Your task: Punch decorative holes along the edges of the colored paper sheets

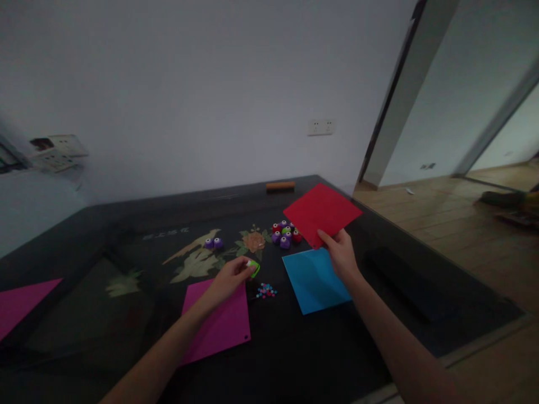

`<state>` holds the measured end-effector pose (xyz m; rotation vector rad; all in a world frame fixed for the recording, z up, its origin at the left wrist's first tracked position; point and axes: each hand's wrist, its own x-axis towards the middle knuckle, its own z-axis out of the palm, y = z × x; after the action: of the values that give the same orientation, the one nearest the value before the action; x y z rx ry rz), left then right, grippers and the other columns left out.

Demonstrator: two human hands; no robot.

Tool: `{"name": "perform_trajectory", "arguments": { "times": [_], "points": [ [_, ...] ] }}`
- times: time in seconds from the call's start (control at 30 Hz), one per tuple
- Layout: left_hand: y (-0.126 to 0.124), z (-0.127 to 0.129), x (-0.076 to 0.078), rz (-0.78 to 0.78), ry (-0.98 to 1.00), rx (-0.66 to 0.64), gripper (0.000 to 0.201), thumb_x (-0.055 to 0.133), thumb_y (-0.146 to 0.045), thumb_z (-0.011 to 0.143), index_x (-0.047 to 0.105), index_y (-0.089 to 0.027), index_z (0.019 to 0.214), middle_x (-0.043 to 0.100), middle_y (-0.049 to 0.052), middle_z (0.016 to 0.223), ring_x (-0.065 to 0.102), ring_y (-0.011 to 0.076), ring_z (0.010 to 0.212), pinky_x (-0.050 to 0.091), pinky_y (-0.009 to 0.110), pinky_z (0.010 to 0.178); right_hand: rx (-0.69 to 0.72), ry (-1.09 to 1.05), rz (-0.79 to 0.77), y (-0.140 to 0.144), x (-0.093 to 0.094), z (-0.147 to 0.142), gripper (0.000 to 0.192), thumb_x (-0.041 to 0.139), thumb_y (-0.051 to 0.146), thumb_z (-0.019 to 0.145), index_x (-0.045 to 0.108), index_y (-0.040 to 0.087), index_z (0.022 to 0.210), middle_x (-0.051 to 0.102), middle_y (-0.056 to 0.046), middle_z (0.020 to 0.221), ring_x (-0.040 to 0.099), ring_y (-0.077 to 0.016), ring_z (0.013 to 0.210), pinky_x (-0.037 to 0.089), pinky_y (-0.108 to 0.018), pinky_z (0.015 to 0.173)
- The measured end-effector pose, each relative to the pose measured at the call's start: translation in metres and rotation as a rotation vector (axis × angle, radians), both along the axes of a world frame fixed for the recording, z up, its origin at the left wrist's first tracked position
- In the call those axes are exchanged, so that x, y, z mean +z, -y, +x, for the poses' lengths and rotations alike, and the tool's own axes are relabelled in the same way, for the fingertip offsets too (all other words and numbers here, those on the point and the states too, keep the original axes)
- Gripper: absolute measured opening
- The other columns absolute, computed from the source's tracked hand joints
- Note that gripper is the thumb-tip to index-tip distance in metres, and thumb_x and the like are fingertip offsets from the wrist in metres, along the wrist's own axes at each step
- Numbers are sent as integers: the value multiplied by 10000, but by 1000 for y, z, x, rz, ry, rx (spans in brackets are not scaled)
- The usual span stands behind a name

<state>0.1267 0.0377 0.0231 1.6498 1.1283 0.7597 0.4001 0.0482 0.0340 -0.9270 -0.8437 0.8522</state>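
My left hand is closed around a small green-and-white craft punch, above the corner of a magenta sheet. That sheet has a dark round spot near its lower right corner. A red square sheet is pinched by its near corner in my right hand, raised over the table. Below it lies a blue sheet, partly covered by my right hand and forearm. Between the magenta and blue sheets sits a little pile of coloured paper bits.
Several purple, red and green punches cluster behind the blue sheet. Two purple punches stand farther left on the dark glossy table. Another magenta sheet lies at far left. A brown bar rests near the wall.
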Motion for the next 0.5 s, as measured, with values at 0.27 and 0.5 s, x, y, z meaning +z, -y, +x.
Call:
{"name": "perform_trajectory", "arguments": {
  "times": [0.27, 0.5],
  "points": [
    [-31, 38, -8, 148, -110, 13, 291, 563, -397, 752, 613, -155, 905, 661, 48, 823, 621, 180, 735, 478, 288, 657, 30, -28, 4, 6, 7, -2, 371, 739, 266, 637, 614, 194, 979, 699, -56, 974, 654, -228, 889, 512, -404, 832],
    [-76, 65, -18, 282, -246, 156, 253, 583, -366, 738, 634, -145, 851, 666, 57, 768, 629, 210, 729, 460, 292, 630, 41, -4, 33, 7, 9, -3, 350, 720, 285, 654, 612, 184, 971, 688, -80, 1022, 640, -250, 957, 493, -427, 877]
  ]
}}
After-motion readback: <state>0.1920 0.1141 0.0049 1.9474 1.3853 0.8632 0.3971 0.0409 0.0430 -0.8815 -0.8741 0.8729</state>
